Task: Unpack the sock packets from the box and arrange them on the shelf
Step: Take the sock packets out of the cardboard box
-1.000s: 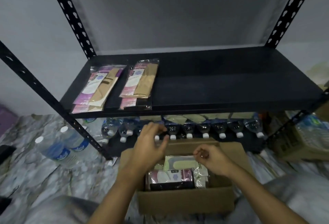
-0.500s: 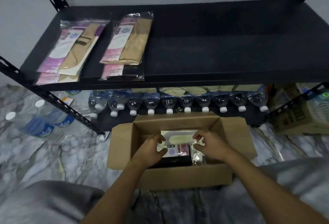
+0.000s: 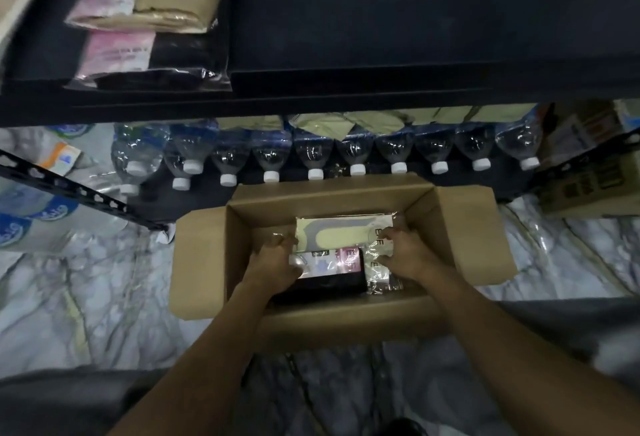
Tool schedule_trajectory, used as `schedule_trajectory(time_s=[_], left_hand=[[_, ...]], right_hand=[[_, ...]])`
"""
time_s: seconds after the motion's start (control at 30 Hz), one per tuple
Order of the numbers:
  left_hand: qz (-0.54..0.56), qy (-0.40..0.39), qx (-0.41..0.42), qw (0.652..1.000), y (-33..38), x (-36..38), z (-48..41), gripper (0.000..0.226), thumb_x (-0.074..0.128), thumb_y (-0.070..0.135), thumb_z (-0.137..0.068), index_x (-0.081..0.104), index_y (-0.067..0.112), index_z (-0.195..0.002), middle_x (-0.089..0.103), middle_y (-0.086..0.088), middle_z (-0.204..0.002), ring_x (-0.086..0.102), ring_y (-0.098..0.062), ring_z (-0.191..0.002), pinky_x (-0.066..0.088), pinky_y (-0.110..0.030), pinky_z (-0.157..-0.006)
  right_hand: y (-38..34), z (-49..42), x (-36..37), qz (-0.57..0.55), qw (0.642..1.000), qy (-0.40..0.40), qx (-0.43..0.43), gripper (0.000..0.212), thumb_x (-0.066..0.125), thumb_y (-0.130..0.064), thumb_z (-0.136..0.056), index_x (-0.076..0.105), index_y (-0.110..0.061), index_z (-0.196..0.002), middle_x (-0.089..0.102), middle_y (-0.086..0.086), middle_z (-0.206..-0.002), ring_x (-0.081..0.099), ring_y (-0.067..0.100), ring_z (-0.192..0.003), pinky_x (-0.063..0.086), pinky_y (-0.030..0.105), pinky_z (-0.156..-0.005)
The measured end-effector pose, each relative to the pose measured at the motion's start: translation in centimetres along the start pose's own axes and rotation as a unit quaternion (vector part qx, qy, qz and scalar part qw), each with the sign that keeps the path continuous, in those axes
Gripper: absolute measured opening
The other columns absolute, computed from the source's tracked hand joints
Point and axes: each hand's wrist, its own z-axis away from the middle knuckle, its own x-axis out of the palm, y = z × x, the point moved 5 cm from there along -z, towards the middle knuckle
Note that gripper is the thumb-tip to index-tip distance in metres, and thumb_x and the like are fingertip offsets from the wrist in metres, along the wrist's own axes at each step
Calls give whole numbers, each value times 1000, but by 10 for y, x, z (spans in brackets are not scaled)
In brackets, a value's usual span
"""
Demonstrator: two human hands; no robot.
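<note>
With its long axis running left to right, the top sock packet (image 3: pixel 341 236) lies between both hands, left hand (image 3: pixel 277 262) and right hand (image 3: pixel 403 252), whose fingers (image 3: pixel 388 236) grip its 2 ends inside the box (image 3: pixel 204 255).

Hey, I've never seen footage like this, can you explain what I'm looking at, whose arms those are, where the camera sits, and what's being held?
There is no machine here. A person wears one camera on the head, looking down at their own bare arms. Both hands reach into an open cardboard box on the marble-patterned floor. The left hand and right hand each have a grip on the ends of clear sock packets inside the box; none is lifted out yet. Above is a black shelf with earlier packets lying at its left end. Below it lies a row of water bottles, white caps toward the camera.
</note>
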Motion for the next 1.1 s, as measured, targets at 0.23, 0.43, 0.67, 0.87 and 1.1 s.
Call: schedule_trajectory(time_s=[0.23, 0.43, 0.67, 0.87, 1.1], left_hand=[[-36, -9, -17, 999, -10, 18, -14, 60, 63, 31, -85, 38, 25, -139, 50, 0, -142, 47, -28, -128, 28, -43, -106], [3, 11, -3, 1000, -13, 10, -12, 35, 62, 27, -88, 58, 24, -122, 60, -1, -129, 54, -26, -121, 35, -37, -101], [106, -15, -7, 994, -17, 5, -10, 17, 74, 19, -80, 68, 20, -95, 70, -3, -102, 64, -25, -98, 51, -33, -85], [128, -18, -3, 992, -15, 5, -3, 17, 75, 17, -79, 70, 16, -95, 66, -4, -98, 63, -24, -92, 51, -30, -81], [67, 8, 36, 997, -1, -2, -10, 26, 68, 23, -86, 68, 22, -112, 61, 0, -123, 54, -22, -117, 43, -34, -99]], right_hand=[[4, -35, 7, 25, 998, 62, -9, 58, 65, -21, -84, 45, -20, -139, 37, 4, -149, 34, 32, -132, 28, 34, -110], [-11, -50, 16, 105, 993, 45, -6, 63, 50, -21, -91, 26, -28, -149, 27, -3, -155, 14, 32, -141, 21, 46, -113], [-13, -49, 16, 123, 992, 17, 18, 35, 54, -25, -90, 56, -29, -125, 37, -3, -147, 20, 31, -134, 24, 44, -105], [-1, -48, 16, 37, 998, 0, 54, 19, 51, -20, -89, 61, -30, -102, 46, -1, -140, 15, 27, -142, 26, 44, -106], [10, -49, 19, -5, 996, -23, 83, 39, 51, -10, -87, 61, -26, -122, 36, 9, -148, 28, 31, -138, 30, 44, -113]])
